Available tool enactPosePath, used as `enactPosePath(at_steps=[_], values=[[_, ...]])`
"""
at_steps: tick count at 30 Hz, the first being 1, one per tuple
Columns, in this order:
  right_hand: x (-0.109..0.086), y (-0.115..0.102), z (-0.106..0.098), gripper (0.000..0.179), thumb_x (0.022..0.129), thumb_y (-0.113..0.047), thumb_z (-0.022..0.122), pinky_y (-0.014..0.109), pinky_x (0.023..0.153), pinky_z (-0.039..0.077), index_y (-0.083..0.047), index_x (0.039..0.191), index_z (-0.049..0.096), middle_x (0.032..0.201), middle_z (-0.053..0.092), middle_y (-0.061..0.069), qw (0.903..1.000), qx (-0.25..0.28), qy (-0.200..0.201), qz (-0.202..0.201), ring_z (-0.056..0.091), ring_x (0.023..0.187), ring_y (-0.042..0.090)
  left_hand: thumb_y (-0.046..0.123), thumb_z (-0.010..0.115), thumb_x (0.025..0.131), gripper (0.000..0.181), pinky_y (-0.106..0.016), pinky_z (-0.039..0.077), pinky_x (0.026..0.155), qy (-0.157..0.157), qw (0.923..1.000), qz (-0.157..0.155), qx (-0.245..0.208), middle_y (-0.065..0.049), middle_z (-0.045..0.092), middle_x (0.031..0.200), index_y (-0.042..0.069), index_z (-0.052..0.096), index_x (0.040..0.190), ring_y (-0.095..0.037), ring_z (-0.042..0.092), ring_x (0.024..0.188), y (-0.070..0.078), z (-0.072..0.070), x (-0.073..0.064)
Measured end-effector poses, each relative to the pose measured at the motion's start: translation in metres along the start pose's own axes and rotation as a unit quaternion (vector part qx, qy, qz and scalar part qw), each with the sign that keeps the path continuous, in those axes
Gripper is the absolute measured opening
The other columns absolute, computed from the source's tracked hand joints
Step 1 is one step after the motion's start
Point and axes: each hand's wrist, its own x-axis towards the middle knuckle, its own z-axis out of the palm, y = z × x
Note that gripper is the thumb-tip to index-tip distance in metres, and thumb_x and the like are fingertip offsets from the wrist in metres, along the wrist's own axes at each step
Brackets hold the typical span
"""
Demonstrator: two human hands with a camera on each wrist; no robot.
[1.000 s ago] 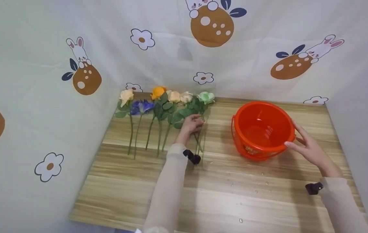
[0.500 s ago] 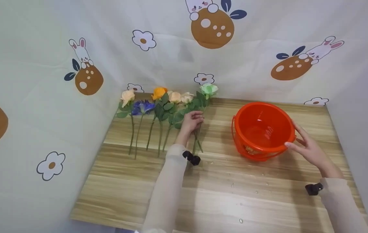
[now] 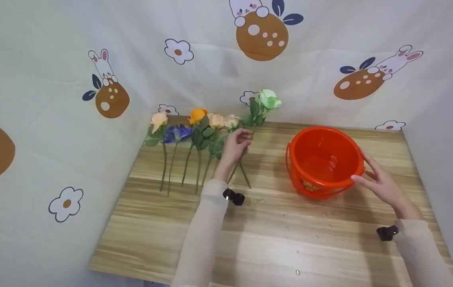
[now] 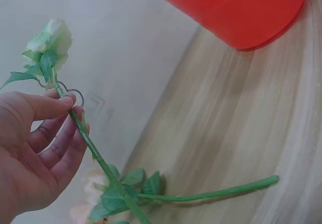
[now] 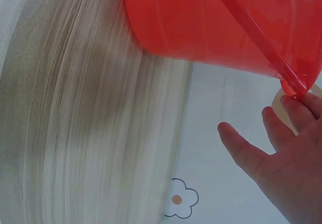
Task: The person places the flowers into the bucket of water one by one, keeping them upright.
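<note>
In the head view, my left hand [image 3: 235, 145] pinches the stem of a pale green rose [image 3: 269, 99], raised at the back of the table. The left wrist view shows thumb and fingertips on the green stem [image 4: 90, 143], just under the leaves. Another rose stem [image 4: 216, 194] lies below it on the table. My right hand [image 3: 383, 187] touches the right side of an upright red bucket [image 3: 302, 179], thumb at the rim. In the right wrist view, its fingers [image 5: 246, 148] are spread, some right at the handle joint.
Left of my left hand lie a blue flower [image 3: 177, 132], an orange rose [image 3: 197, 115] and several peach and cream roses [image 3: 159, 119], stems toward me. Water drops [image 3: 297, 272] dot the wooden table [image 3: 150, 231]. A printed curtain [image 3: 210, 75] closes off the back and sides.
My left hand has lifted the pale green rose off the table, its bloom moving up and to the right. The right hand and bucket have stayed in place.
</note>
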Motion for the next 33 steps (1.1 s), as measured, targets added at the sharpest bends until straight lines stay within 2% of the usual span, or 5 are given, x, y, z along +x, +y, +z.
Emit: enactPosePath(at_steps=[6,11,18,27,33], values=[[0.004,0.027,0.001,0.079,0.088,-0.007,0.064,0.006,0.092,0.036,-0.015,0.151,0.017,0.155,0.019,0.017,1.0,-0.003,-0.003,0.0,0.023,0.141,0.018,0.0,0.059,0.089,0.021,-0.025,0.052,0.08,-0.016,0.9976,0.05,0.046,-0.008,0.065,0.101,0.005,0.062,0.109,-0.016,0.062,0.091,0.018,-0.002,-0.003],[0.005,0.029,0.0,0.08,0.087,-0.007,0.065,0.005,0.092,0.036,-0.017,0.151,0.018,0.155,0.019,0.016,1.0,0.001,-0.001,-0.002,0.023,0.141,0.015,0.002,0.06,0.09,0.017,-0.024,0.052,0.08,-0.019,0.9925,0.083,0.087,-0.006,0.065,0.1,0.007,0.061,0.107,-0.016,0.062,0.093,0.033,-0.002,-0.008],[0.005,0.027,-0.002,0.081,0.087,-0.009,0.067,0.005,0.091,0.037,-0.02,0.151,0.019,0.155,0.021,0.014,1.0,-0.003,-0.002,0.007,0.025,0.14,0.019,0.002,0.061,0.089,0.019,-0.021,0.053,0.082,-0.017,0.9869,0.116,0.111,-0.009,0.066,0.102,0.004,0.06,0.108,-0.019,0.063,0.096,0.054,-0.001,-0.013],[0.0,-0.002,-0.002,0.079,0.088,-0.01,0.065,0.007,0.093,0.037,-0.012,0.151,0.018,0.154,0.02,0.02,0.9999,-0.002,-0.009,0.008,0.024,0.14,0.025,0.004,0.058,0.091,0.017,-0.017,0.052,0.081,-0.006,0.9631,0.196,0.184,-0.011,0.063,0.105,0.003,0.06,0.107,-0.021,0.065,0.099,0.086,0.001,-0.024],[0.004,0.018,-0.002,0.081,0.087,-0.011,0.066,0.006,0.092,0.037,-0.018,0.151,0.017,0.155,0.019,0.016,0.9999,-0.007,-0.006,0.011,0.023,0.14,0.029,0.004,0.058,0.091,0.016,-0.013,0.051,0.08,0.006,0.9524,0.259,0.16,-0.011,0.064,0.104,0.002,0.061,0.106,-0.019,0.066,0.094,0.107,0.008,-0.031]])
